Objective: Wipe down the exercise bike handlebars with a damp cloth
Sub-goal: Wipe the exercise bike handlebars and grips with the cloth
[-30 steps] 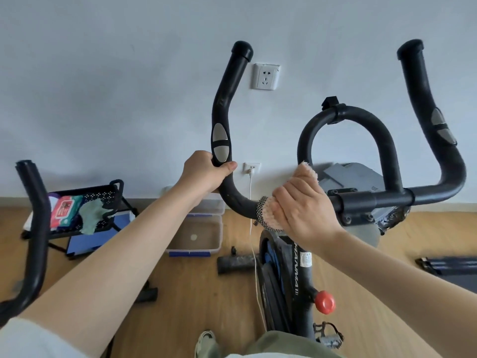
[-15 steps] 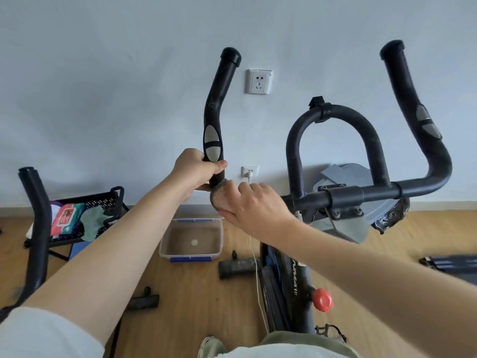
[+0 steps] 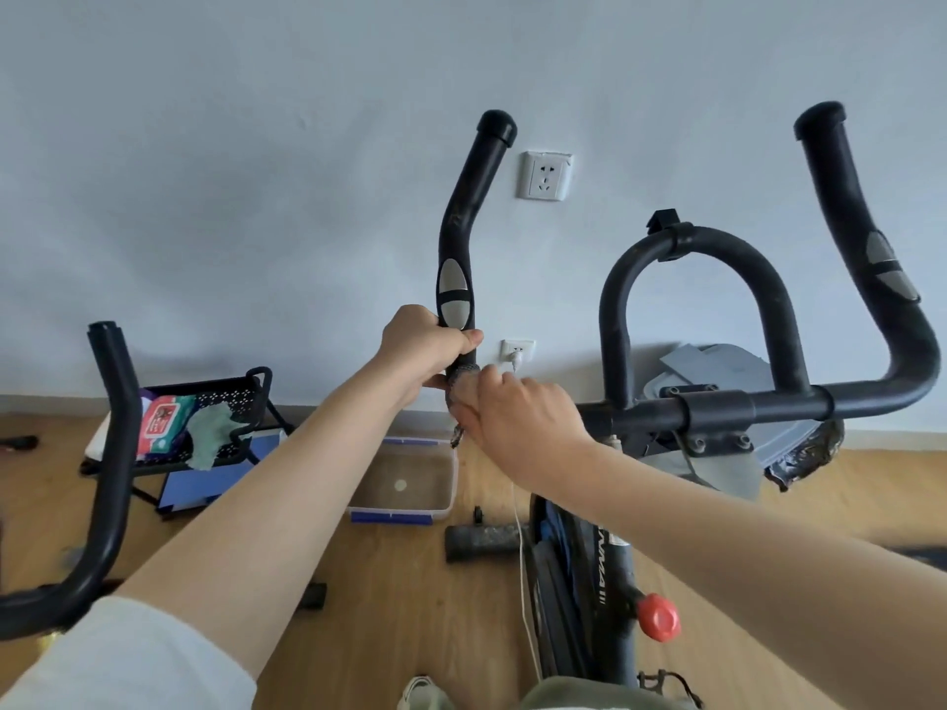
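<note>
Presently, nearest the camera, a pale sleeve (image 3: 128,658) covers the left upper arm, and a red knob (image 3: 658,617) sits on the bike frame (image 3: 610,571) under the right forearm. Both arms reach forward to the handlebars (image 3: 768,407).

The left grip (image 3: 425,345) is closed fully round the left upright bar, directly below the grey sensor pads (image 3: 453,299). The right grip (image 3: 517,407) sits just beneath it, fingers curled over the damp cloth (image 3: 461,386), holding it against the bend where the upright meets the crossbar. The cloth is largely hidden under the hand. A dark patterned edge shows by the knuckles and a corner hangs below.

On the wooden floor (image 3: 384,581) beyond stands a clear plastic tub (image 3: 405,484). To its left is a black rack (image 3: 241,397) holding a wipes packet (image 3: 161,422) and a green rag (image 3: 210,433).

Farthest, the pale wall carries an upper socket (image 3: 546,175) and a lower socket (image 3: 517,351) with a white plug.
</note>
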